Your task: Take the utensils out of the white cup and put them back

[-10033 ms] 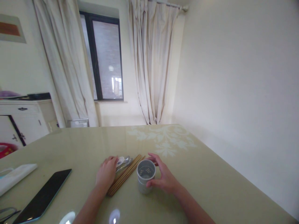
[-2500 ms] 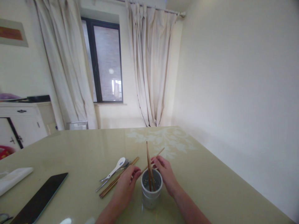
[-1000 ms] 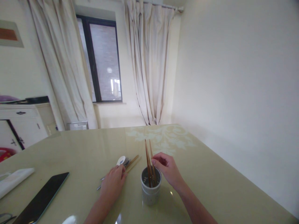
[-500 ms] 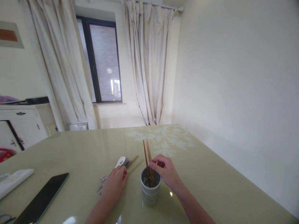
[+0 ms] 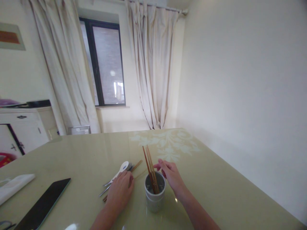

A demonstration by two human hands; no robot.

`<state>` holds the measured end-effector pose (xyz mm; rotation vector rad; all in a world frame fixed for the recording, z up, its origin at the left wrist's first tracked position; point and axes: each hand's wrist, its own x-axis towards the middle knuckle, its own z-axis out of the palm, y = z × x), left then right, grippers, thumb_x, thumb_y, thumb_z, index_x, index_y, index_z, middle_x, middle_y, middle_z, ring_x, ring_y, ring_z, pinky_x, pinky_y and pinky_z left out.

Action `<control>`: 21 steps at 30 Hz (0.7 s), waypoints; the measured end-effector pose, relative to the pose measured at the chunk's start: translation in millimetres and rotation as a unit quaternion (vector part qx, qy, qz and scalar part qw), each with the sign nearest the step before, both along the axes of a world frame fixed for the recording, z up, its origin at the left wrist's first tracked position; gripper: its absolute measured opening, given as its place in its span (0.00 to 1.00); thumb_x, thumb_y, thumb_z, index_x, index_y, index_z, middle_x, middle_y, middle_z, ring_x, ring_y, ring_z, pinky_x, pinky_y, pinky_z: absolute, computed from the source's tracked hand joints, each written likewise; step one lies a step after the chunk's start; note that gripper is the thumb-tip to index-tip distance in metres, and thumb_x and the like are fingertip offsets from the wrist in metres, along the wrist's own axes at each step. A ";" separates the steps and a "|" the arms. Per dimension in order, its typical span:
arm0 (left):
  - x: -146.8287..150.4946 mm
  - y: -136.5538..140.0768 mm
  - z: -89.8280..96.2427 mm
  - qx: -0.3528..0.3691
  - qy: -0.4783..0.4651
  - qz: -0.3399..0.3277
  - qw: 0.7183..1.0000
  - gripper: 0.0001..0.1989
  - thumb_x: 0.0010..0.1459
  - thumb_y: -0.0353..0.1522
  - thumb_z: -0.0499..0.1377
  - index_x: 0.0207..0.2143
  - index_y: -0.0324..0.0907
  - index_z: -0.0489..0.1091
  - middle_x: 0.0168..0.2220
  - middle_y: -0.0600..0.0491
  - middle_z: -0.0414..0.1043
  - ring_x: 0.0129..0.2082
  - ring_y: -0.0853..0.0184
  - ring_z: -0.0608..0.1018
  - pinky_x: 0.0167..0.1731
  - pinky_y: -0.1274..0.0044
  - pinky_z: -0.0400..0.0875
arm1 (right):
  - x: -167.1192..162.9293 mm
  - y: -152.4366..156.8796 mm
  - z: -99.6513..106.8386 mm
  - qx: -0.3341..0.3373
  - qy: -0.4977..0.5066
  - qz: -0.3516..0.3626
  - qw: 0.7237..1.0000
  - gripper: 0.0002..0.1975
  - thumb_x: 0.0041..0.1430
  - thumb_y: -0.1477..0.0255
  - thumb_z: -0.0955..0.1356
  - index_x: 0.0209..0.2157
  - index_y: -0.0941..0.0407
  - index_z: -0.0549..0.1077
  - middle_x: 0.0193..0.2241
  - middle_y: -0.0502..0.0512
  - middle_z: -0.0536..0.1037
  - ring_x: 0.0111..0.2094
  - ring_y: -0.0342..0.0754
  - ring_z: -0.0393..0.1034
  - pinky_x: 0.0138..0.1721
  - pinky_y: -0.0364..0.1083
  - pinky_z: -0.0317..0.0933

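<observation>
A grey-white utensil holder (image 5: 155, 203) stands upright on the table with several brown wooden chopsticks (image 5: 150, 163) leaning to the left inside it. Just beyond its right rim is my right hand (image 5: 172, 175), its fingers apart and holding nothing. My left hand (image 5: 121, 190) rests palm down, fingers loosely bent, over a small pile left of the holder; its fingertips are partly hidden. From under it show a white spoon (image 5: 124, 166) with a blue mark, thin metal handles (image 5: 105, 190), and loose wooden chopsticks (image 5: 137, 164).
A black tablet-like slab (image 5: 44, 203) lies on the glossy table (image 5: 81, 159) to the left, with a white object (image 5: 16, 185) beyond it. A plain wall (image 5: 244, 95) runs along the right side. Curtains (image 5: 154, 70) and a window (image 5: 109, 64) are behind the table.
My right hand has let go of the chopsticks in the holder, and their tops have tipped left. My left hand has shifted slightly right over the pile.
</observation>
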<state>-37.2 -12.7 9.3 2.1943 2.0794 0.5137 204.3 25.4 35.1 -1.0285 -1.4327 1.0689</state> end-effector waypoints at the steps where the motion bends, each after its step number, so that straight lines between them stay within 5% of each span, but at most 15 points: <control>1: 1.9 0.1 0.4 0.007 -0.020 -0.003 1.000 0.08 0.68 0.30 0.54 0.39 0.44 0.73 0.42 0.48 0.80 0.47 0.57 0.79 0.50 0.68 0.68 | 0.4 1.2 -2.4 -0.023 0.003 0.001 1.000 0.33 0.61 0.41 0.68 0.30 0.57 0.87 0.24 0.52 0.74 0.24 0.44 0.60 0.28 0.45 0.54; 7: 23.8 -4.0 0.8 0.038 -0.252 -0.082 0.964 0.13 0.71 0.41 0.51 0.41 0.45 0.71 0.39 0.49 0.81 0.38 0.59 0.81 0.41 0.69 0.73 | -4.3 0.4 -12.8 -0.106 0.043 0.085 0.990 0.26 0.53 0.47 0.76 0.30 0.58 0.85 0.27 0.53 0.81 0.30 0.48 0.71 0.33 0.45 0.61; 12: 37.7 -10.3 3.5 0.053 -0.309 -0.130 0.941 0.12 0.69 0.41 0.55 0.41 0.46 0.74 0.41 0.48 0.81 0.40 0.59 0.81 0.42 0.69 0.75 | -11.7 -0.5 -14.4 -0.100 0.096 0.112 0.984 0.27 0.51 0.47 0.78 0.36 0.58 0.83 0.30 0.55 0.84 0.34 0.52 0.77 0.37 0.47 0.67; 17: 35.0 -13.8 11.4 0.138 -0.344 -0.097 0.924 0.21 0.72 0.48 0.49 0.44 0.46 0.77 0.47 0.45 0.81 0.51 0.55 0.80 0.55 0.64 0.73 | 7.0 9.6 -0.7 0.026 0.166 -0.054 0.984 0.26 0.57 0.45 0.75 0.39 0.55 0.79 0.38 0.59 0.85 0.35 0.52 0.79 0.37 0.48 0.70; 21: 37.8 -22.4 16.3 0.080 -0.423 -0.099 0.897 0.29 0.72 0.53 0.45 0.49 0.45 0.76 0.47 0.45 0.82 0.48 0.57 0.80 0.51 0.67 0.75 | 40.2 16.2 19.0 0.138 0.251 -0.214 0.934 0.23 0.60 0.48 0.75 0.40 0.55 0.77 0.33 0.54 0.81 0.32 0.47 0.74 0.37 0.46 0.69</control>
